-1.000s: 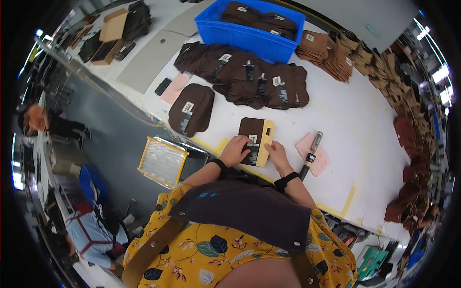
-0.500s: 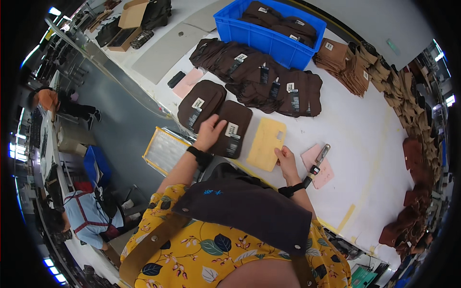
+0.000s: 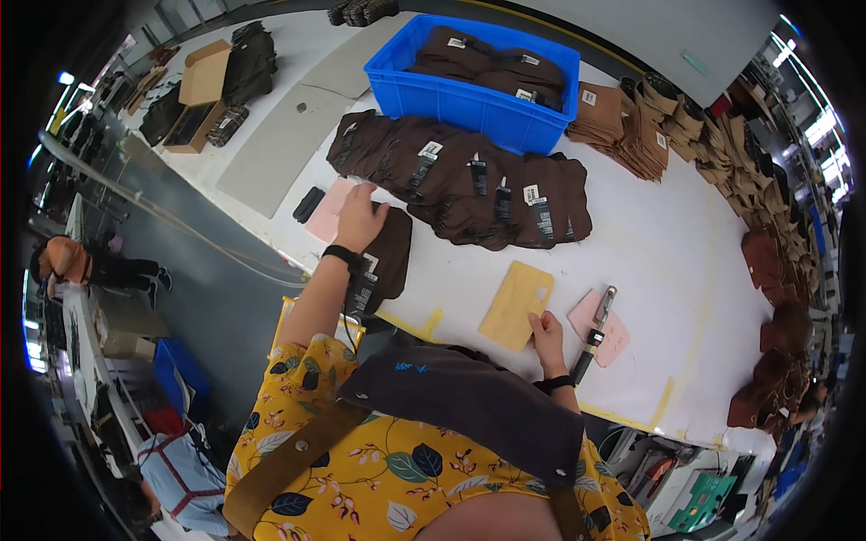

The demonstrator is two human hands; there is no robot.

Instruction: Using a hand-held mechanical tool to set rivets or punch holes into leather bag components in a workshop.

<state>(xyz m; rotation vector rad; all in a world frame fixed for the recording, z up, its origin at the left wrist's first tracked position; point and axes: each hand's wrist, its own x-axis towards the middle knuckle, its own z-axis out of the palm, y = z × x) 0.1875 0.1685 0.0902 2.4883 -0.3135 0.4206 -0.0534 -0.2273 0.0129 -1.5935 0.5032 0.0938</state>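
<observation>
My left hand (image 3: 359, 225) reaches out over the upper edge of a small stack of dark brown pieces (image 3: 390, 261) with pale and black labels. Its thumb stands apart from the fingers, and nothing shows in its grasp; the fingertips lie beside a pink card (image 3: 327, 209). At the table's front edge, my right hand (image 3: 547, 341) pinches the lower right side of a yellow card (image 3: 516, 305) with a small cut-out. To the right of that hand, a pen-like marking tool (image 3: 597, 332) lies across another pink card (image 3: 615, 341).
Overlapping dark brown labelled pieces (image 3: 460, 185) spread across the table. Behind them stands a blue crate (image 3: 469, 117) holding more. Tan pieces (image 3: 622, 126) and reddish-brown ones (image 3: 783, 326) line the right edge. A small black object (image 3: 308, 206) lies at the left edge.
My left hand has moved forward and left, off the nearer brown piece, which no longer shows beside the yellow card. My right hand still holds the card. The whole view has shifted.
</observation>
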